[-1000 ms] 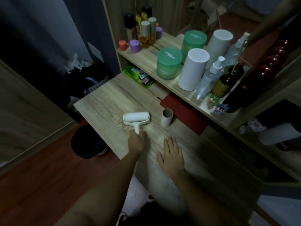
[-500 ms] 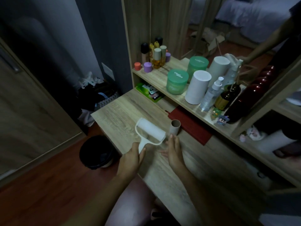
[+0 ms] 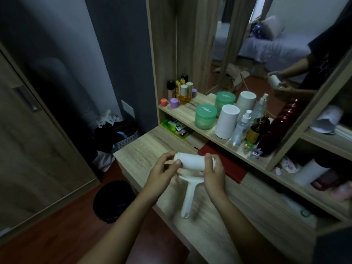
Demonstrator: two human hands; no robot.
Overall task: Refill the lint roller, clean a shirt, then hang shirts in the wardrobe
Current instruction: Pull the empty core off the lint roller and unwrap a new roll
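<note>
I hold a white lint roller (image 3: 191, 162) up above the wooden desk (image 3: 144, 149), with its roll lying sideways and its handle (image 3: 187, 197) hanging down toward me. My left hand (image 3: 163, 170) pinches the roll's left end with its fingertips. My right hand (image 3: 213, 172) grips the roll's right end and the frame there. The small cardboard tube that stood on the desk is hidden behind the roller and my hands. No shirt is in view.
A shelf (image 3: 192, 113) behind the desk carries green jars (image 3: 205, 116), white cylinders (image 3: 226, 121), spray bottles and small bottles below a mirror. A red flat case (image 3: 228, 164) lies under it. A black bin (image 3: 112, 199) stands on the floor at left, near a wardrobe door (image 3: 28, 149).
The lint roller came up off the desk. My right hand left the desktop and took the roll's right end, and my left hand shifted from the handle to the roll's left end.
</note>
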